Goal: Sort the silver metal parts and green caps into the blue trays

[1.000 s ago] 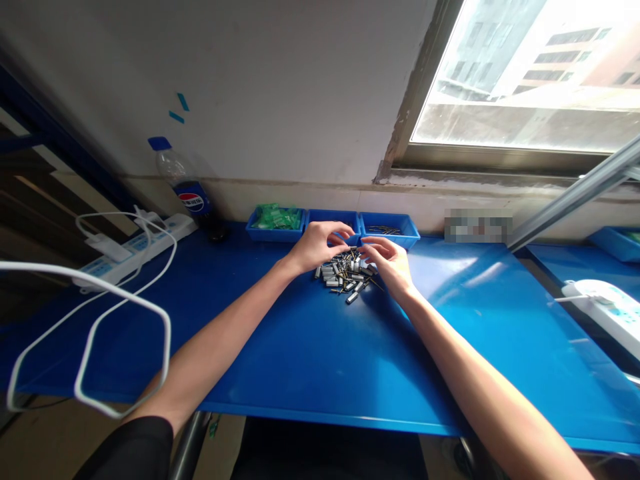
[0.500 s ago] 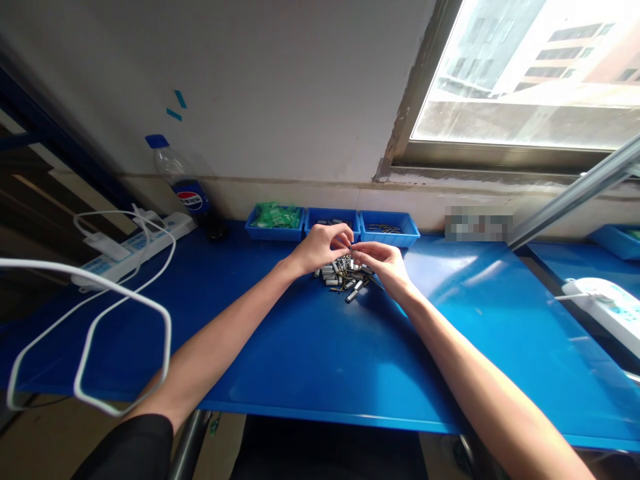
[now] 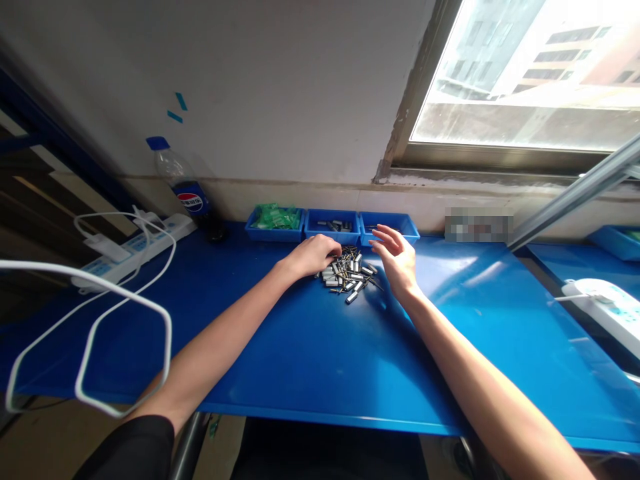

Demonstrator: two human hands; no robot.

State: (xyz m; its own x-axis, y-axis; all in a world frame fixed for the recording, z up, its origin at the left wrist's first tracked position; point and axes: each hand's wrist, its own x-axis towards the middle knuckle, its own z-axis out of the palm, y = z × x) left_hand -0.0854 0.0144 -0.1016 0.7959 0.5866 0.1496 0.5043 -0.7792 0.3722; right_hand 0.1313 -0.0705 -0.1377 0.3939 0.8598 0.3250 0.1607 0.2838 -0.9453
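A pile of small silver cylinders and thin dark pins [image 3: 353,273] lies on the blue table [image 3: 320,353]. At the pile's upper left edge is my left hand [image 3: 314,256], its fingers closed and bent down; what they hold, if anything, is hidden. My right hand [image 3: 396,260] is raised just right of the pile, fingers apart, holding nothing. Behind the pile stand three blue bins: the left one [image 3: 275,234] with green pieces, the middle one [image 3: 332,236] with silver and dark parts, the right one [image 3: 413,233] partly hidden by my right hand.
At the left are a cola bottle [image 3: 193,197], a white power strip [image 3: 125,253] and a looped white cable [image 3: 167,320]. Another power strip [image 3: 607,310] and a blue bin [image 3: 617,244] are at the right. A wall and window rise behind.
My hands have parted. The left moved slightly down and left to the pile; the right moved right and its fingers opened. More of the middle bin and pile shows.
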